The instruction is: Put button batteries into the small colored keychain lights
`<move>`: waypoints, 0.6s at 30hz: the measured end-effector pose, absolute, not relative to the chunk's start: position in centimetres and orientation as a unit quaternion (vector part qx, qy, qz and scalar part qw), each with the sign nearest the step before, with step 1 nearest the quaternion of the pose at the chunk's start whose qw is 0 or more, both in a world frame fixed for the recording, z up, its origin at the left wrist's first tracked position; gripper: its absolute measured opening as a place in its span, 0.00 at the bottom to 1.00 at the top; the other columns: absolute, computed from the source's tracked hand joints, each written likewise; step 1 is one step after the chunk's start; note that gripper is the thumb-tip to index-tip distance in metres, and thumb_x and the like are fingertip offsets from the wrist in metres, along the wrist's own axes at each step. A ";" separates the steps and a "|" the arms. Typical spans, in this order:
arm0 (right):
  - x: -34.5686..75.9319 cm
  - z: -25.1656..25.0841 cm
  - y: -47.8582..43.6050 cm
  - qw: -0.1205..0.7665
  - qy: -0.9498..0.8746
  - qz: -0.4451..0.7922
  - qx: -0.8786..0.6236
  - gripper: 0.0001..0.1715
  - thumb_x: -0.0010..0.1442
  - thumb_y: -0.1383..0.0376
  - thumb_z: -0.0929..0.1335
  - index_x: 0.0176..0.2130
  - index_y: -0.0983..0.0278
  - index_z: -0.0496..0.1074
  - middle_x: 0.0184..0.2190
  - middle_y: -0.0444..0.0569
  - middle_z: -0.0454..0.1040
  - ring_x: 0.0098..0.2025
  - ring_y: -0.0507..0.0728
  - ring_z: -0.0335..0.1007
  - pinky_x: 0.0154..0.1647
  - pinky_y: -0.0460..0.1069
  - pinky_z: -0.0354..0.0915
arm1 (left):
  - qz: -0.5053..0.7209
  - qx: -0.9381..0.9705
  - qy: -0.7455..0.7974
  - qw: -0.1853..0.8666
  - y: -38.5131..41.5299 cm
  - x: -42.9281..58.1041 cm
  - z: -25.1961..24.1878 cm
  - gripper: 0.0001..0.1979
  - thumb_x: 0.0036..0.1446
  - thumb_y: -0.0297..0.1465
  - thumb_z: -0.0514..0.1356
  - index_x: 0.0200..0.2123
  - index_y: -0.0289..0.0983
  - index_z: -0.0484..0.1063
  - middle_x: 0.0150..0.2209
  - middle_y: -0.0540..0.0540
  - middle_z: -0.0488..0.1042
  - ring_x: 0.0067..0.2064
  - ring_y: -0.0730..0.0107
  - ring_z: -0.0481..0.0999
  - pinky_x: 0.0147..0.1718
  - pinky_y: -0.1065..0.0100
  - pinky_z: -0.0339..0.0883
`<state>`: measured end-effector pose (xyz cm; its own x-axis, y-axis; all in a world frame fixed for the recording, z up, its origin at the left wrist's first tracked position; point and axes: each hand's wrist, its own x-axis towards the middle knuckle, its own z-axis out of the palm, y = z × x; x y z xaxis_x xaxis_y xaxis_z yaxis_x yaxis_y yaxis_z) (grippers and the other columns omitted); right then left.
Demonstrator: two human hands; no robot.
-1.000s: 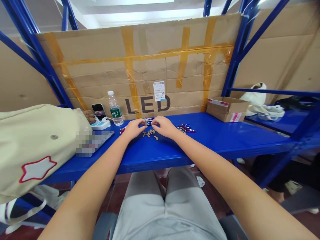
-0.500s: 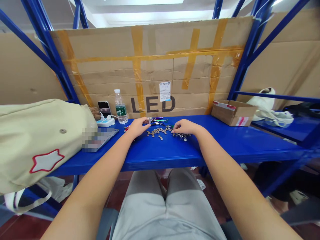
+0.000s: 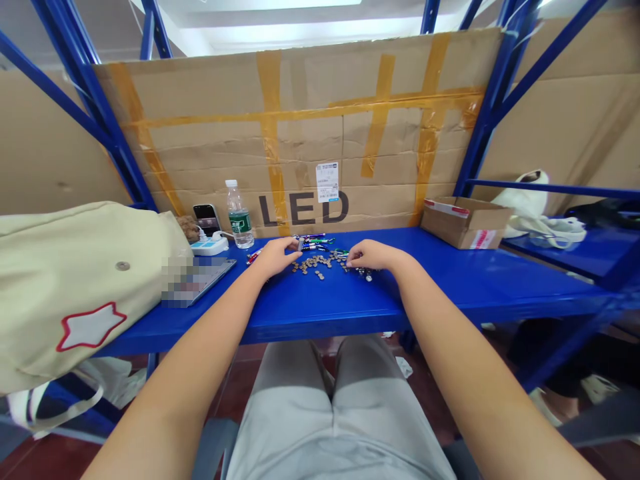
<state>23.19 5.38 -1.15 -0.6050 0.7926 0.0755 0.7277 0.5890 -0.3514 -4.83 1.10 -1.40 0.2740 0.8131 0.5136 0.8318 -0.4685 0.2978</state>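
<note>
My left hand (image 3: 277, 257) is curled at the left of a scatter of small round brownish discs (image 3: 317, 263), with a small greyish piece (image 3: 301, 246) at its fingertips that is too small to name. Right of the discs, my right hand (image 3: 371, 255) has thumb and fingers pinched together low over the table; what they grip, if anything, is hidden. Small dark and silvery pieces (image 3: 369, 276) lie partly under this hand. Several pens (image 3: 315, 247) in blue and green lie behind the discs, and red ones (image 3: 253, 257) show beside my left hand.
On the blue table (image 3: 320, 307) stand a water bottle (image 3: 240, 217), a power strip (image 3: 210, 247) and a phone (image 3: 207, 219). A flat grey device (image 3: 215, 277) and a cream bag (image 3: 95, 267) are at left, a cardboard box (image 3: 465, 223) at right. Taped cardboard (image 3: 220, 147) walls the back.
The whole view has shifted slightly. My left hand has lowered its small greyish piece a little; my right hand stays pinched in nearly the same place beside the discs.
</note>
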 end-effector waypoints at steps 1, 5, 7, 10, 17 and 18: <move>23.1 -1.2 5.5 0.113 -0.888 0.138 -0.423 0.12 0.54 0.59 0.68 0.33 0.63 0.78 0.31 0.47 0.78 0.30 0.53 0.70 0.30 0.45 0.61 | -0.310 -0.802 -0.511 0.014 1.1 -4.8 -1.4 0.08 0.53 0.35 0.59 0.34 0.38 0.73 0.37 0.47 0.77 0.40 0.63 0.75 0.42 0.64 0.66; 23.0 -1.3 5.6 0.114 -0.897 0.120 -0.410 0.14 0.55 0.57 0.68 0.34 0.63 0.78 0.30 0.49 0.77 0.30 0.53 0.70 0.31 0.46 0.63 | -0.303 -0.818 -0.488 -0.006 0.9 -4.4 -1.4 0.08 0.53 0.35 0.58 0.35 0.37 0.73 0.37 0.47 0.77 0.40 0.64 0.75 0.43 0.65 0.66; 23.0 -1.3 5.6 0.112 -0.896 0.124 -0.410 0.15 0.55 0.55 0.68 0.35 0.63 0.79 0.30 0.49 0.77 0.30 0.53 0.70 0.32 0.46 0.63 | -0.294 -0.827 -0.478 -0.018 0.8 -4.2 -1.4 0.09 0.53 0.34 0.58 0.35 0.37 0.73 0.37 0.48 0.77 0.41 0.65 0.75 0.43 0.65 0.66; 23.1 -1.2 5.3 0.113 -0.897 0.137 -0.404 0.14 0.53 0.57 0.69 0.36 0.63 0.79 0.32 0.49 0.78 0.31 0.53 0.70 0.34 0.46 0.64 | -0.278 -0.834 -0.476 -0.022 0.7 -3.9 -1.5 0.10 0.52 0.34 0.57 0.37 0.38 0.74 0.38 0.48 0.77 0.41 0.65 0.74 0.44 0.64 0.66; 21.9 -0.4 3.8 0.265 -0.874 0.125 -0.388 0.09 0.55 0.63 0.66 0.33 0.65 0.75 0.32 0.48 0.76 0.33 0.53 0.68 0.36 0.47 0.62 | -0.283 -0.844 -0.455 -0.034 0.2 -3.3 -1.4 0.11 0.52 0.33 0.56 0.37 0.38 0.74 0.35 0.48 0.76 0.36 0.66 0.74 0.38 0.66 0.68; 21.4 -0.4 3.5 0.312 -0.861 0.136 -0.378 0.11 0.56 0.62 0.65 0.35 0.65 0.74 0.32 0.48 0.75 0.33 0.53 0.67 0.36 0.47 0.62 | -0.282 -0.846 -0.450 -0.039 0.1 -3.1 -1.4 0.11 0.52 0.33 0.55 0.37 0.38 0.74 0.35 0.48 0.76 0.35 0.67 0.73 0.37 0.66 0.68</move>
<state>21.42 3.49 -0.36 -0.5200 0.7356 0.4342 0.5653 0.6774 -0.4707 -3.09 0.12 -1.42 0.4360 0.7839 0.4421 0.7405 -0.5916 0.3188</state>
